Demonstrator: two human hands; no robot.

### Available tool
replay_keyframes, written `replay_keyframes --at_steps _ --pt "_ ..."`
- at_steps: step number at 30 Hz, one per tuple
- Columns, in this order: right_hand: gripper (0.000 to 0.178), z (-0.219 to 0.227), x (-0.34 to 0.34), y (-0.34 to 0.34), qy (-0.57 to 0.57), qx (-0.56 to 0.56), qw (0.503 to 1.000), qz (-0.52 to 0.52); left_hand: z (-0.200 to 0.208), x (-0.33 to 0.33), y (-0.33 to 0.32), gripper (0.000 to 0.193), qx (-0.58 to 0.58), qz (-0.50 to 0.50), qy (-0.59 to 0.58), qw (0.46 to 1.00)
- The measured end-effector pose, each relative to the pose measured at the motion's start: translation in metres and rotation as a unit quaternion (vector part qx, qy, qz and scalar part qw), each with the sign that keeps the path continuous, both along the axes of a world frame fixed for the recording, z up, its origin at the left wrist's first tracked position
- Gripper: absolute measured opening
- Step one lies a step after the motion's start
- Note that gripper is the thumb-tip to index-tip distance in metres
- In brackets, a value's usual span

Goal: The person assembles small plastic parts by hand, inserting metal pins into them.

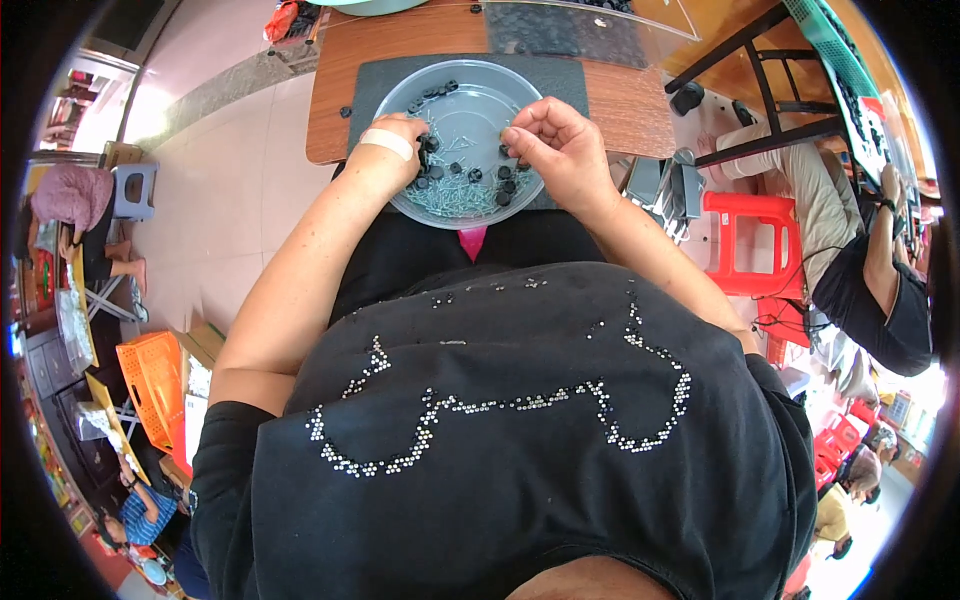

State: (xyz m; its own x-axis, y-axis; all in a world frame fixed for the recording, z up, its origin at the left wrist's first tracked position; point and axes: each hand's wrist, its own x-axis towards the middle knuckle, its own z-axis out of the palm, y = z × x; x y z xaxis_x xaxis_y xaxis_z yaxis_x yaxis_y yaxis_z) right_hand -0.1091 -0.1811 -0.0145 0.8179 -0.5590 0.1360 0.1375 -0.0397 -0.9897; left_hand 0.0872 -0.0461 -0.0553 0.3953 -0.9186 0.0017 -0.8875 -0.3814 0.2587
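Observation:
A round translucent plastic basin [400, 97] stands in front of me. Many thin silvery screws [455, 195] lie in it, mixed with several small round black plastic parts [475, 175]. At the basin's left side is my left hand [398, 138], a white bandage on its wrist. Its fingers curl around some of the black parts, which show at the fingertips. My right hand [562, 145] hangs over the right rim, thumb and forefinger pinched together. Whatever sits in that pinch is too small to name. A black part shows just below those fingertips.
The basin rests on a dark mat [570, 90] on a brown wooden table [630, 110]. A clear sheet [640, 25] lies toward the far edge. One loose black part [346, 112] is left of the mat. A red stool [755, 245] and a seated co-worker [870, 270] are at right.

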Motion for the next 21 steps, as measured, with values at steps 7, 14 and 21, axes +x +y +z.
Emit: replay_keyframes --at_steps 7,14,21 --pt "0.008 -0.004 0.002 -0.006 0.006 0.055 0.998 -0.034 -0.002 -0.005 0.004 0.019 0.003 0.010 0.025 1.000" --pt "0.011 0.002 0.000 0.001 -0.026 0.166 0.986 -0.001 0.045 -0.037 0.002 0.016 -0.199 0.189 0.532 0.801" --pt "0.015 0.021 -0.004 0.015 -0.024 0.122 0.992 0.018 0.078 -0.065 0.011 0.031 -0.230 0.176 0.804 0.520"
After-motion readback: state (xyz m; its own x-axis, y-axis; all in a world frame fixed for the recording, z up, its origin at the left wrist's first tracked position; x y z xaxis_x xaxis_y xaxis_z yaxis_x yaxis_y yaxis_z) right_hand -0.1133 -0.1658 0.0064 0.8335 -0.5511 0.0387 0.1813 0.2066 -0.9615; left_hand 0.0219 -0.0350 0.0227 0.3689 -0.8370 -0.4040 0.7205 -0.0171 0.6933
